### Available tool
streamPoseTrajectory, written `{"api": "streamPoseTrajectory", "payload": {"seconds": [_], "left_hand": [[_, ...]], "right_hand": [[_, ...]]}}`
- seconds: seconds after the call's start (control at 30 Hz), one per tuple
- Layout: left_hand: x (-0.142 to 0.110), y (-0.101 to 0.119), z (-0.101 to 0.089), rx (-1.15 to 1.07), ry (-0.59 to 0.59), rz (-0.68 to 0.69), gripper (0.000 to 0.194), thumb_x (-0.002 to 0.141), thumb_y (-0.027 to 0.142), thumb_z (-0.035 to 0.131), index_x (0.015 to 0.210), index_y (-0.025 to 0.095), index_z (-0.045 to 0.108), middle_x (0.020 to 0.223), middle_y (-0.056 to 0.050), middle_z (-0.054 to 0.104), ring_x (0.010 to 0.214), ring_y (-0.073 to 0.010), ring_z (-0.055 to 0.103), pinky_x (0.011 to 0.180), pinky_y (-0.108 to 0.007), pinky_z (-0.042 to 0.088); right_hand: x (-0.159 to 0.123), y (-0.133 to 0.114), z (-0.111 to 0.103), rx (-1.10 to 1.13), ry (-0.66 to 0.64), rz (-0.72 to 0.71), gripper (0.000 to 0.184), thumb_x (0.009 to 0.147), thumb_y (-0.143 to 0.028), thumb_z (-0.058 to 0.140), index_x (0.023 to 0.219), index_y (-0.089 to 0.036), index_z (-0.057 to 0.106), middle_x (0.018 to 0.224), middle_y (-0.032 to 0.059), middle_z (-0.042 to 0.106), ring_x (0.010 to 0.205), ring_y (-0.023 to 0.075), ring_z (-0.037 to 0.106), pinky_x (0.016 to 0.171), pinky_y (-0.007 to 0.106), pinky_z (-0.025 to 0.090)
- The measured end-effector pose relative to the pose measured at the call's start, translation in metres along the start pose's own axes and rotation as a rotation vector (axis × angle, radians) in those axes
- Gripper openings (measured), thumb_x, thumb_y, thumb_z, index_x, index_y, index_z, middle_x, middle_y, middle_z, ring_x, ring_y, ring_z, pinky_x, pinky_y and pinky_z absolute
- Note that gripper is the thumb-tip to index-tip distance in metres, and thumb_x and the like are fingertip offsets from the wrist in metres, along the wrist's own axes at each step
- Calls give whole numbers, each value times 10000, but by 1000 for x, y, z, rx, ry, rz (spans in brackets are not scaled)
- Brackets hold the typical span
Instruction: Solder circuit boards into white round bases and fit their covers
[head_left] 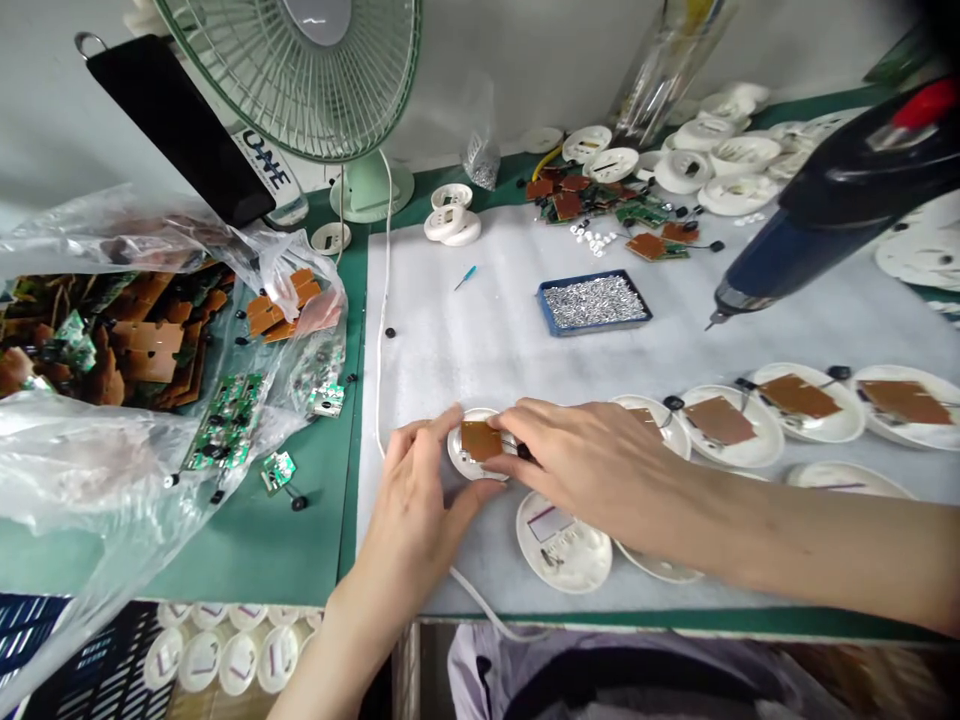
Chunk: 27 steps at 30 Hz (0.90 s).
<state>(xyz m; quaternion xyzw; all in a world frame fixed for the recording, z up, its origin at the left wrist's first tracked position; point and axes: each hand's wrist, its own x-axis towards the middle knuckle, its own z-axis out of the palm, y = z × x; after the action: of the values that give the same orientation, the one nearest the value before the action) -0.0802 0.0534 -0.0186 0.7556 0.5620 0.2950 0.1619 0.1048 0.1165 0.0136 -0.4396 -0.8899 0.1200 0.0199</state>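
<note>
Near the front of the grey mat, my left hand grips a small white round plastic casing by its left and lower edge. Inside that casing lies a brown circuit board. My right hand pinches the board's right side between thumb and fingers, partly covering it. A small black round part on a lead shows under the right fingers. Just below the right hand, an open white casing shows a rectangular window. To the right, several white casings hold similar brown boards.
A blue tray of small metal screws stands mid-mat. An electric screwdriver hangs at right, tip down. A plastic bag of circuit boards lies left. A green fan stands behind; its white cable crosses the mat. White casings pile up at back right.
</note>
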Motion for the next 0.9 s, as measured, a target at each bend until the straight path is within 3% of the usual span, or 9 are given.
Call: {"api": "streamPoseTrajectory", "payload": {"seconds": [0.17,0.27,0.4,0.53,0.63,0.7,0.77,0.83,0.9], "left_hand": [[3,-3,-8,206,-24,222,342,956,268,597,1274,144,589,1386,-200,572,1154,-298,533,935,-501,558],[7,-7,-16,247,-90,258,363,952,272,607,1289,136,604,1383,-198,580,1173,-308,523,939,-517,553],[12,-11,-24,228,-163,245,365,946,282,625,1297,181,617,1406,-144,582,1184,-291,526,970,-517,532],[5,5,-13,264,-66,177,330,945,319,627,1228,152,659,1332,-150,633,1150,-296,547,969,-514,533],[-4,27,4,330,103,58,344,945,314,625,1206,94,664,1270,-190,655,1108,-304,556,943,-492,552],[-7,35,7,370,123,-8,372,944,313,625,1240,89,645,1270,-195,653,1117,-309,556,944,-486,554],[-8,32,-4,353,46,-21,343,952,308,615,1250,141,643,1309,-160,643,1156,-295,562,963,-468,549],[-7,13,-28,332,-2,-12,265,981,250,553,1220,198,655,1347,-118,635,1186,-262,579,981,-455,541],[-5,-16,-57,395,80,-65,306,992,140,438,1214,190,643,1359,-123,632,1185,-248,604,998,-496,519]], "right_hand": [[-5,1,4,-112,48,-90,181,877,-214,608,1052,-223,657,797,-11,568,492,60,253,503,227,28],[-4,-1,3,-54,-52,-76,172,878,-153,565,1015,-195,662,845,5,568,521,53,134,518,229,36],[-5,0,0,-5,-100,-94,179,879,-123,530,992,-173,660,889,17,570,538,54,103,521,238,53],[1,9,-2,61,-93,-158,188,947,-227,477,1035,-185,638,850,9,556,517,36,217,510,231,121],[14,19,-3,107,-84,-209,218,957,-231,444,1086,-198,617,936,7,585,606,34,427,548,215,216],[24,25,-4,117,-48,-209,244,971,-233,405,1114,-197,600,1025,18,585,670,46,490,571,216,241],[28,32,-5,110,0,-190,270,986,-273,390,1169,-210,578,1104,31,563,656,50,481,566,219,237],[25,39,-8,104,59,-180,306,989,-357,411,1229,-232,554,1156,40,542,626,46,465,563,219,252],[13,44,-12,126,134,-191,357,989,-446,413,1254,-248,547,1173,41,539,595,33,465,563,222,294]]}}
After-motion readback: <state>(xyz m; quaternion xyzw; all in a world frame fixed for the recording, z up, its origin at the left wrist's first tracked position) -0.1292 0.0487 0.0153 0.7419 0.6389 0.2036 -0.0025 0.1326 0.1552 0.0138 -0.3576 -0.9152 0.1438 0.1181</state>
